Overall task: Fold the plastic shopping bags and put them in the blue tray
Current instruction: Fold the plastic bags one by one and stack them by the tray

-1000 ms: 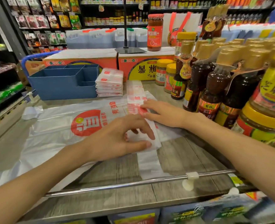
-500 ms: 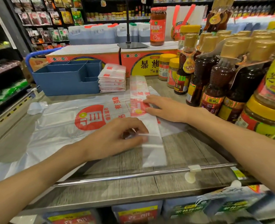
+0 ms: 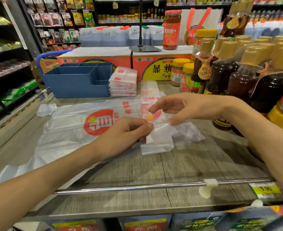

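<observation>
Pinching the near end of the strip (image 3: 155,139), the left hand (image 3: 124,132) has its fingers curled and its thumb pressed on the plastic, folding that end up and over toward the far side. Just to its right, the right hand (image 3: 185,108) hangs over the strip with fingers straight and loosely spread; only the thumb tip seems to touch the raised flap, steadying it, and it grips nothing. This bag is already narrowed into a long strip running away from the hands, which is probably why they work from its near end: short folds stacked lengthwise would give the same small packet as the stack (image 3: 123,83) beyond the fingers. Under both hands lies a flat bag (image 3: 67,130) with a red logo, spread out to the left, apparently waiting its turn and serving as a smooth base for now. Beyond the left hand, and well apart from it, stands the tray (image 3: 77,87), its compartments open upward, with the stack touching its right wall; none of the folded bags I can see lies inside it. To the right of the right hand, bottles (image 3: 237,77) crowd the shelf (image 3: 187,167), so I judge that folds need to stay compact and low to avoid brushing them.
</observation>
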